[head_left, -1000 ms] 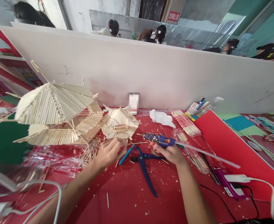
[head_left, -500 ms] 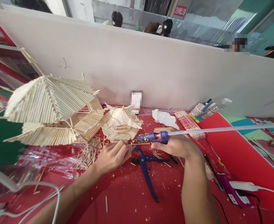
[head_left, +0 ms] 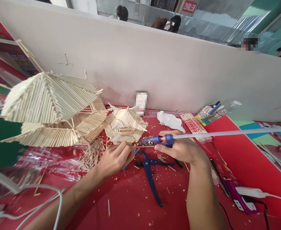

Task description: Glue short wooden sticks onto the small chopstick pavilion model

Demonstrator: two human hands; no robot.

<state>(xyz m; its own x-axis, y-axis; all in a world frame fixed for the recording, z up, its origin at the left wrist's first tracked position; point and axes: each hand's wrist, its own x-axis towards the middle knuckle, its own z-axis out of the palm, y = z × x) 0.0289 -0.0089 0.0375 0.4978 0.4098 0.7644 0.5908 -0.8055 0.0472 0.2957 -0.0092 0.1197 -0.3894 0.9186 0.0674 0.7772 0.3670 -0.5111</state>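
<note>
My right hand [head_left: 181, 148] is wrapped round a blue glue gun [head_left: 158, 140], its nozzle pointing left and a long clear glue stick [head_left: 226, 132] running out of its back. A thin wooden stick [head_left: 145, 146] is pinched in my left hand [head_left: 118, 156], lying level just under the nozzle. Right behind the nozzle stands a small pavilion model [head_left: 127, 124] made of wooden sticks. The fingertips of my left hand are partly hidden. Below my hands lies a blue-handled cutter [head_left: 151, 179] with its handles spread.
A larger stick-built pavilion [head_left: 49, 99] stands at the left. Stick offcuts [head_left: 90, 159] and clear wrappers lie before it. White tissue [head_left: 170, 120], a packet of sticks [head_left: 195, 126] and a pen holder [head_left: 206, 111] sit at the back. White cables [head_left: 59, 204] cross the left front.
The view has shifted slightly. Both hands keep nearly the same pose, with the stick still close to the glue gun's nozzle.
</note>
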